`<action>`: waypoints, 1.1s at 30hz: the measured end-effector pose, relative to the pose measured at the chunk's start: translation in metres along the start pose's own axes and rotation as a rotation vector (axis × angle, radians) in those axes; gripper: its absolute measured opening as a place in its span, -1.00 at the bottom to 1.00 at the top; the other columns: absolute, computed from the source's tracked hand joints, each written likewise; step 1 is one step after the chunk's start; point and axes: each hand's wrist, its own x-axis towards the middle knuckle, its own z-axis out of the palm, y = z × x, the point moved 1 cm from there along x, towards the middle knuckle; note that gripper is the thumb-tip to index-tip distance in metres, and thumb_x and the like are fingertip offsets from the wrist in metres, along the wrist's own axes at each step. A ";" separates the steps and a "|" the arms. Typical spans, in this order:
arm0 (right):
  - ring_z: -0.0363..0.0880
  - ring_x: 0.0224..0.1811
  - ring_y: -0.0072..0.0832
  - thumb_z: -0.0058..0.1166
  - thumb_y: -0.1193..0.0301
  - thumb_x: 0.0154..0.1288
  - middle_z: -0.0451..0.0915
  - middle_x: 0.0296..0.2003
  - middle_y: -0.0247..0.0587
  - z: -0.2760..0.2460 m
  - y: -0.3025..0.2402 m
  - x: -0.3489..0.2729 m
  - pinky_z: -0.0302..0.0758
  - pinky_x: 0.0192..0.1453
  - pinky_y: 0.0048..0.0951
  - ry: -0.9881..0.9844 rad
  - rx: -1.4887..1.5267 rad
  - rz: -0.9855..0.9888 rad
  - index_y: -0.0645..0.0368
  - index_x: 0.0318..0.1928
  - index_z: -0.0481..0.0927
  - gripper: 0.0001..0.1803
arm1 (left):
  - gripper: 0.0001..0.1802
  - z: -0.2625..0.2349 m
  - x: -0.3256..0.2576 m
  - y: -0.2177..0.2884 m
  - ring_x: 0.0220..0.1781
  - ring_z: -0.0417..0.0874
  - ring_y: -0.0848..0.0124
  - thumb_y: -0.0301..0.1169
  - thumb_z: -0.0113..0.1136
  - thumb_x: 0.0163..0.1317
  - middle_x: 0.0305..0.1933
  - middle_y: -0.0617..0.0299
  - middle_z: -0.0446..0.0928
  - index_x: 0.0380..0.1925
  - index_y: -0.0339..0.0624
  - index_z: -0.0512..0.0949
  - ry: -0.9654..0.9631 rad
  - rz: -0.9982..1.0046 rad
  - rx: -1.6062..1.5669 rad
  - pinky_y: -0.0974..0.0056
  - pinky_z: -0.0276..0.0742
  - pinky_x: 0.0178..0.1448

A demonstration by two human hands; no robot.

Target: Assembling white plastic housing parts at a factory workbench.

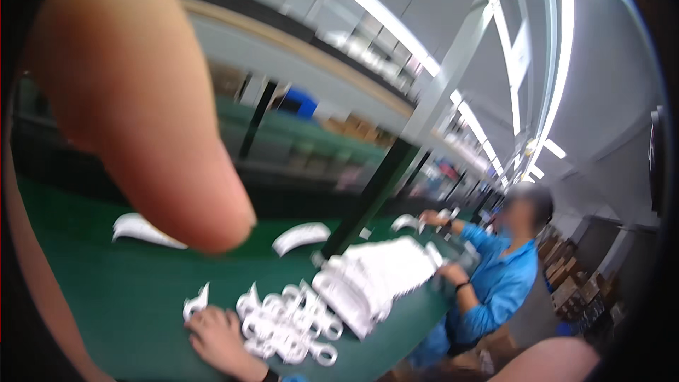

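A large blurred finger point(163, 120), apparently of my left hand, hangs close in front of the camera at the upper left. The rest of that hand is out of the picture, so its grip is hidden. Lower down, what looks like my right hand point(221, 343) rests palm down on the green table, fingers spread. It wears a black wristband. A small white ring-shaped part with a pointed tab point(196, 304) lies at its fingertips. Beside this hand is a loose heap of similar white ring parts point(290, 322).
A long row of stacked white curved pieces point(382, 272) lies farther right. Single curved white pieces point(300, 238) lie farther back. A dark post point(371, 198) rises beside the row. At the right, a co-worker in blue point(498, 283) handles pieces. Bare skin point(555, 362) blurs the lower right edge.
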 end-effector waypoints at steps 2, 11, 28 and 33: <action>0.33 0.26 -0.29 0.19 0.34 0.16 0.45 0.03 -0.31 -0.008 0.005 0.007 0.17 0.32 0.15 -0.003 0.040 0.042 -0.01 -0.01 0.58 -0.66 | 0.33 -0.021 -0.012 0.002 -0.07 0.57 0.10 0.39 0.24 -0.11 0.36 -0.24 0.22 0.53 0.01 -0.16 -0.045 -0.108 0.002 0.15 0.55 -0.03; 0.33 0.27 -0.27 0.21 0.31 0.18 0.47 0.03 -0.31 -0.004 -0.010 0.000 0.17 0.31 0.19 0.029 0.058 0.036 -0.01 0.00 0.59 -0.65 | 0.39 -0.035 -0.047 0.066 -0.09 0.56 0.13 0.41 0.27 -0.19 0.38 -0.22 0.19 0.53 -0.01 -0.17 0.014 -0.386 0.101 0.17 0.54 -0.08; 0.42 -0.12 -0.14 0.28 0.39 0.14 0.47 -0.23 -0.12 -0.022 0.009 0.009 0.40 -0.07 -0.18 0.282 -0.008 0.194 0.11 -0.08 0.61 -0.69 | 0.42 -0.053 -0.040 0.157 -0.08 0.54 0.21 0.38 0.28 -0.20 0.29 -0.12 0.25 0.53 -0.07 -0.24 0.253 -1.156 0.349 0.22 0.52 -0.14; 0.45 -0.22 -0.25 0.25 0.43 0.15 0.49 -0.41 -0.31 -0.001 -0.012 0.025 0.33 -0.19 -0.23 0.231 0.084 0.008 0.00 -0.30 0.72 -0.92 | -0.52 -0.134 -0.178 0.181 -0.19 0.58 0.52 -0.41 0.17 0.23 -0.16 0.26 0.51 0.17 -0.23 0.43 0.179 -1.556 0.473 0.43 0.47 -0.13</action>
